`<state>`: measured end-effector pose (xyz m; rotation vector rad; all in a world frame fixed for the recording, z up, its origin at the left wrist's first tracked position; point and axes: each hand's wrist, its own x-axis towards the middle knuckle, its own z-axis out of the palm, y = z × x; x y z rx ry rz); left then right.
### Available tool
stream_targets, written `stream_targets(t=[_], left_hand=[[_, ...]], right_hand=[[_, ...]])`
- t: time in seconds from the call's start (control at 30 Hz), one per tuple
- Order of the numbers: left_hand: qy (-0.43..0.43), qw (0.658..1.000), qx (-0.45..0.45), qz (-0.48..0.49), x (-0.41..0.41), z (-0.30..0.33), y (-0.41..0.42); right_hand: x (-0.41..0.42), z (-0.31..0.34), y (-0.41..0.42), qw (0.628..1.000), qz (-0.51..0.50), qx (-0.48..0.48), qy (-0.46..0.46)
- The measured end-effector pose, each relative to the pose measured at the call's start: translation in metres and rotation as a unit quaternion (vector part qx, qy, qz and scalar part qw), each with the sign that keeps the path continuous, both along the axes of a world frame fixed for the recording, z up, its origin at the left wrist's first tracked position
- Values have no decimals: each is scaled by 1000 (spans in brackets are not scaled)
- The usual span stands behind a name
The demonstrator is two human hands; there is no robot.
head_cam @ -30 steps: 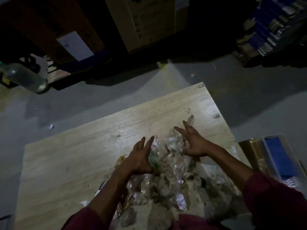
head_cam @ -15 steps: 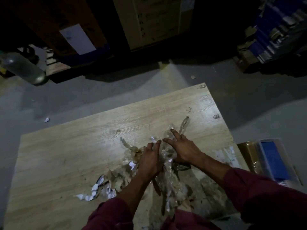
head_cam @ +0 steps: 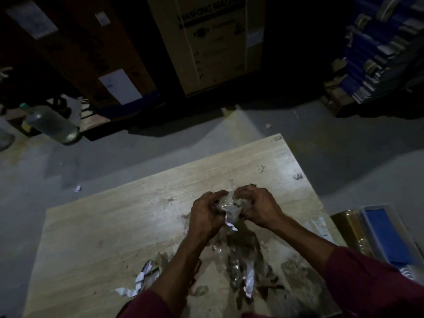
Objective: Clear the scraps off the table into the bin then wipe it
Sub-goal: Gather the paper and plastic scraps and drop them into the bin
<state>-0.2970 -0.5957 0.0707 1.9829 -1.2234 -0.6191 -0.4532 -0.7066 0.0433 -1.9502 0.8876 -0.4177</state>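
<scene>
1. Left hand (head_cam: 205, 213) and right hand (head_cam: 259, 207) curled together round a wad (head_cam: 230, 206) of clear wrap, grip tight on both sides, held just above the tabletop (head_cam: 103, 237).
2. More scraps (head_cam: 243, 267) strewn on the near tabletop, under the forearms.
3. White paper bits (head_cam: 140, 281) lying left of the left arm.
4. Bottle (head_cam: 49, 122) on its side on the floor, far left.
5. Blue box (head_cam: 387, 235) off the right edge.

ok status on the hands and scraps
Left hand and right hand both gripping one scrap bundle. Loose scraps on table. No bin in view.
</scene>
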Motion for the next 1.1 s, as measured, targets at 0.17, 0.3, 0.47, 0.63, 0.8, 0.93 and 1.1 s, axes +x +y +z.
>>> stream_targets(t=[0.17,0.3,0.47,0.63,0.8,0.93,1.1], left_hand=[[18,998,-49,-18,8,37,-2],[64,995,-81,-15,10,51,7],[175,978,-108,22,12,59,19],[321,940,-85,72,4,64,33],[540,834,6,112,9,68,44],[591,802,-11,90,16,77,49],[463,874,-47,142,34,61,59]], right_hand=[[-1,39,8,998,-60,-14,-32],[-4,64,26,996,-81,-31,-10],[2,108,71,999,26,8,16],[6,106,97,996,32,79,-5],[27,99,112,997,-49,30,-43],[36,84,117,988,-148,39,-22],[35,86,112,963,-222,117,-99]])
